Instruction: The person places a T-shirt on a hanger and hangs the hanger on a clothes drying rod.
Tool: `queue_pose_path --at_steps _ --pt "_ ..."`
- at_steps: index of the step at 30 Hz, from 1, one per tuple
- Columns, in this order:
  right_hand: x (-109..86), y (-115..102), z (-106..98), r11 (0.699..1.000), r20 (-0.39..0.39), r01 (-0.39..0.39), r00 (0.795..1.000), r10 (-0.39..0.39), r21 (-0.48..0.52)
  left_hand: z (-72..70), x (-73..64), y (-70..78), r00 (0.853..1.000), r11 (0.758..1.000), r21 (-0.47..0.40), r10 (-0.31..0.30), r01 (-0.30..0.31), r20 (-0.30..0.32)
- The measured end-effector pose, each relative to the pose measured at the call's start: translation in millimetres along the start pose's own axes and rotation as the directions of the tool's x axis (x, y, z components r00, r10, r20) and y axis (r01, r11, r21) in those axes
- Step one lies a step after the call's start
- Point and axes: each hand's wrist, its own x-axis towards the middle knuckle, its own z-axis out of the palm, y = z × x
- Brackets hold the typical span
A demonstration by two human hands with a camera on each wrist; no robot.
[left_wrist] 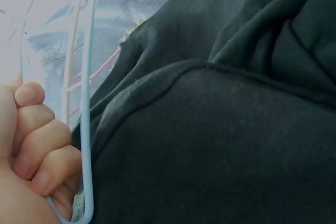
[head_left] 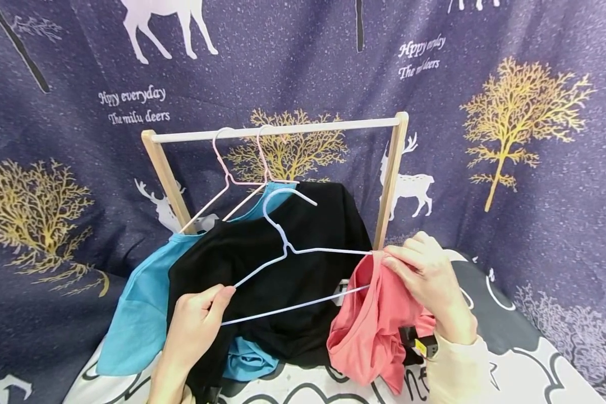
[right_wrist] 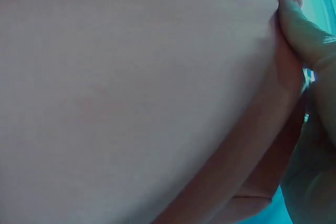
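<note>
A light blue clothes hanger [head_left: 285, 247] is held up in front of the rack by my left hand [head_left: 197, 314], whose fingers curl round its left end. In the left wrist view those fingers [left_wrist: 42, 145] wrap the hanger's end [left_wrist: 87, 129]. My right hand [head_left: 424, 275] pinches a coral pink garment [head_left: 379, 314] at its upper edge, and the hanger's right end runs inside that garment. In the right wrist view the pink cloth [right_wrist: 157, 87] fills most of the picture, with the thumb [right_wrist: 302, 32] pressed on its edge.
Behind the hanger stands a small clothes rack [head_left: 333, 127] with wooden legs. Two pink hangers [head_left: 227, 174] hang on its bar, bearing a blue garment [head_left: 141, 314] and a black garment [head_left: 262, 252]. A patterned cloth [head_left: 525, 370] covers the surface below; a dark printed curtain [head_left: 303, 56] hangs behind.
</note>
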Motion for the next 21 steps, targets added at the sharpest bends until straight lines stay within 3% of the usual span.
queue_pose_path --at_steps 10,21 --pt "3.9 -28.9 27.4 0.997 0.112 -0.078 0.990 0.080 -0.026 12.4 -1.1 6.2 0.998 0.998 0.069 -0.010 0.006 0.056" --pt "9.9 -49.1 41.2 0.993 0.058 -0.068 0.996 0.074 -0.095 30.7 -2.3 12.2 0.996 1.000 0.025 -0.004 0.002 0.084"
